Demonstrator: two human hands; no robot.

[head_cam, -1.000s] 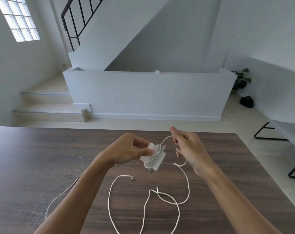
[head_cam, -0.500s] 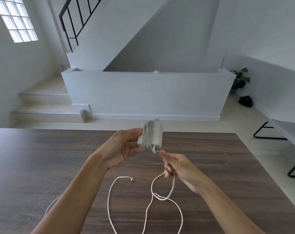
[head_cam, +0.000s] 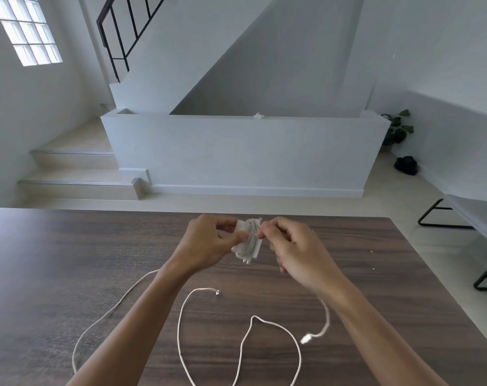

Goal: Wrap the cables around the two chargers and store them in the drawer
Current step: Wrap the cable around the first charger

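Here the left hand [head_cam: 208, 243] pinches a small white square charger block [head_cam: 247, 240] between thumb and fingertips, fingers curled closed on its left side. White cable is wound in several turns around the block, and the block's plug prongs point down, below the fingers. The right hand [head_cam: 295, 252] sits just right of the block, its thumb and forefinger closed together at the block's right edge, touching the wound turns; whether they grip the cable itself I cannot tell, as that part is blurred. A loose white cable end with a connector [head_cam: 306, 339] hangs below the right wrist. On the dark wood-grain table [head_cam: 69, 260], nearer the person than the fingers, lies a long white cable [head_cam: 299, 355] in open loops.
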